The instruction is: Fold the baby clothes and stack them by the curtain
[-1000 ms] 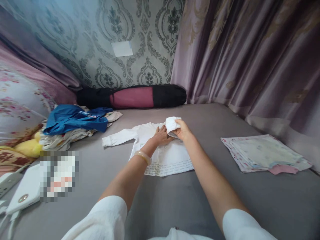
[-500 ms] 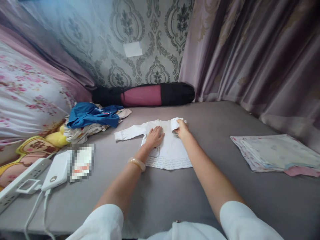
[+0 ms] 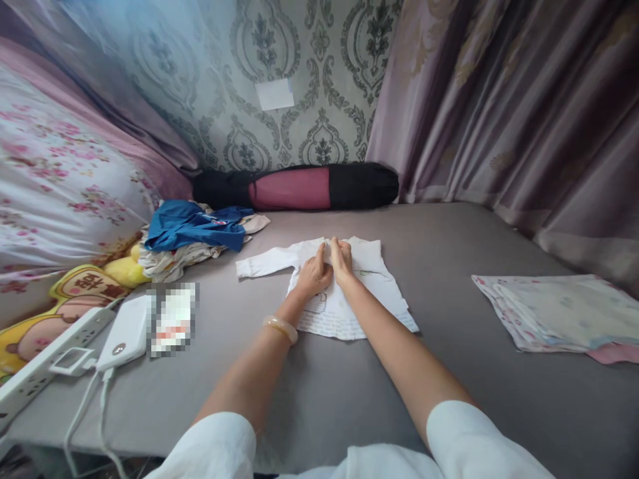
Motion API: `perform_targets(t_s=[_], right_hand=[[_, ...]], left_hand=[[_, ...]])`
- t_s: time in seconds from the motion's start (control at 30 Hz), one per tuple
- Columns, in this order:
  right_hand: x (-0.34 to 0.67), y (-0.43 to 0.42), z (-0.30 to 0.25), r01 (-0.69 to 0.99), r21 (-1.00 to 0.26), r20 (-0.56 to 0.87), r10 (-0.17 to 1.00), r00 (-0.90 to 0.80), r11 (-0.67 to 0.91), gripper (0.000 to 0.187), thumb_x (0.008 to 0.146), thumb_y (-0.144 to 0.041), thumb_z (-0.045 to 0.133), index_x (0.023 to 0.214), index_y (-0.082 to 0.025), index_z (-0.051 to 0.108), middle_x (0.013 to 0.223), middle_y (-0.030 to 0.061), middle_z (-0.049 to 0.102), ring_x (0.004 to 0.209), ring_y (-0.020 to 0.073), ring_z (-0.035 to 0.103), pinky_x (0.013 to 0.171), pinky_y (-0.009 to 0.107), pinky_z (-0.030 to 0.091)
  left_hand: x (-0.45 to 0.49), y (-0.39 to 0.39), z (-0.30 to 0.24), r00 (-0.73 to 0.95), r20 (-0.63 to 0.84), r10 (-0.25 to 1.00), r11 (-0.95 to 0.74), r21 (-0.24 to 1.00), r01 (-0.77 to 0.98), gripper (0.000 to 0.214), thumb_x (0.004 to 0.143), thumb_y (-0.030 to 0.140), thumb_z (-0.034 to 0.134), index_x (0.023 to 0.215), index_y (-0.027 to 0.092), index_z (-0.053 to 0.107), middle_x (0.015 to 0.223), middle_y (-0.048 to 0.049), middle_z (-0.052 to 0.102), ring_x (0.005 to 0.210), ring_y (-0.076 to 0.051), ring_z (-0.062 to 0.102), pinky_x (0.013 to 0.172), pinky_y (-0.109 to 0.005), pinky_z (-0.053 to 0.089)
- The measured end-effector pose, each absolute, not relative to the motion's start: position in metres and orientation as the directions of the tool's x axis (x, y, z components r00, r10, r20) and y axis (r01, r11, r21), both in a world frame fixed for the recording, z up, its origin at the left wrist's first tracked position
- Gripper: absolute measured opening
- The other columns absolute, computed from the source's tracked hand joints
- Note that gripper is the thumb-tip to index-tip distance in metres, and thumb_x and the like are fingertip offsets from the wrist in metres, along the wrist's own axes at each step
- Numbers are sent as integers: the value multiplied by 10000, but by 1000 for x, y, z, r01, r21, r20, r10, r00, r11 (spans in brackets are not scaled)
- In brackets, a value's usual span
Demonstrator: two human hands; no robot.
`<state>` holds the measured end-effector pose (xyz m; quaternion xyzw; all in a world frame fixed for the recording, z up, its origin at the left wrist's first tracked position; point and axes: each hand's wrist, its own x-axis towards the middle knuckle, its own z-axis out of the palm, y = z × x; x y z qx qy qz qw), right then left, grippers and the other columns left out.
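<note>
- Two-handed on one white long-sleeved shirt (image 3: pixel 389 296), found spread on the grey sheet (image 3: pixel 439 266) directly ahead, hem (image 3: pixel 339 327) nearest.
- Step in hand, by judgement: turning the right-side sleeve (image 3: pixel 369 251) inward over the chest and settling it. Seen already doubled back along the right edge.
- Left hand (image 3: pixel 314 274): down on the upper chest, just beside the other. Fingers bent, thumb close to the index; touching cloth near the neck end.
- Right hand (image 3: pixel 341 259): set edge-down at mid-chest, near the right-side sleeve. Fingers close together, curled, partly hidden.
- Cannot tell for either: pinched on cloth or merely pressed against it.
- Left-side sleeve (image 3: pixel 267 261): stretched out flat, cuff (image 3: pixel 240 269) well clear of both hands.
- Next move, by judgement: calls for letting go without dragging the turned-in cloth, then taking the opposite cuff for a matching turn.
- Also noted: a stack of flat clothes (image 3: pixel 554 309) well apart to the right; a loose pile (image 3: pixel 177 261) topped with blue cloth (image 3: pixel 200 229), far left.
</note>
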<state>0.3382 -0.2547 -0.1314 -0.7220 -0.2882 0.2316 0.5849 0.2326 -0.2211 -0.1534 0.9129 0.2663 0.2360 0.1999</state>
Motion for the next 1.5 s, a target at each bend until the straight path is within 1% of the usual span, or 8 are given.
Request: perform_targets(t_s=[0.1,0.27,0.33,0.5,0.67,0.93,1.27,1.5], right_hand=[[334,-257,-127,311,-891,0,685,728,-330,514,979,-459,204,1247,-155,520,1297,141,595,1183,214,562,962,291,431],[331,-262,-122,484,-811,35,798,602,-329,428,986,-295,262,1257,-154,560,1339,117,583,1275,188,495,1067,254,332],[334,-266,-123,534,-786,53,826,561,-312,413,978,-277,300,1286,-164,551,1399,104,539,1333,187,430,1117,277,266],[348,-279,-132,738,-542,47,863,504,-402,556,1000,-354,247,1457,-59,366,1566,166,291,1459,266,197,1177,424,115],[365,-289,-140,818,-362,35,871,491,-447,636,1005,-420,204,1494,-23,286,1590,175,212,1474,276,136,1180,425,78],[399,-300,-146,779,-309,83,801,593,-545,639,984,-361,259,1471,52,285,1568,230,232,1464,308,145,1176,453,53],[439,-319,-144,711,-316,89,726,682,-629,597,973,-344,297,1431,35,353,1512,263,333,1407,335,274,1136,487,180],[432,-311,-135,783,-173,97,781,617,-598,605,986,-338,246,1477,12,289,1576,204,232,1459,291,167,1173,477,91]], left_hand=[[232,-221,-152,739,336,584,-771,515,375,801,818,185,436,1512,49,59,1012,-137,694,965,-261,648,876,-406,493],[232,-222,-148,767,335,548,-809,447,382,424,802,163,438,1208,106,546,1046,-148,659,1013,-255,611,918,-379,482],[232,-222,-147,771,315,553,-811,417,411,299,807,168,435,1049,126,605,995,-143,656,985,-254,608,907,-382,490],[233,-221,-149,761,346,549,-821,393,414,438,799,147,451,1229,168,534,1100,-114,638,1070,-232,585,974,-380,471],[233,-221,-152,762,326,559,-819,360,447,505,827,156,434,1330,165,474,1150,-123,621,1112,-236,577,995,-382,462],[233,-222,-150,761,286,582,-808,315,499,506,845,174,428,1349,158,464,1143,-121,626,1129,-244,570,992,-383,459],[231,-225,-145,771,219,598,-790,323,521,540,859,196,416,1396,135,423,1254,-142,584,1217,-247,521,1052,-380,401],[233,-228,-141,767,179,617,-775,309,551,571,890,201,345,1459,154,342,1466,-115,450,1381,-213,374,1140,-380,286]])
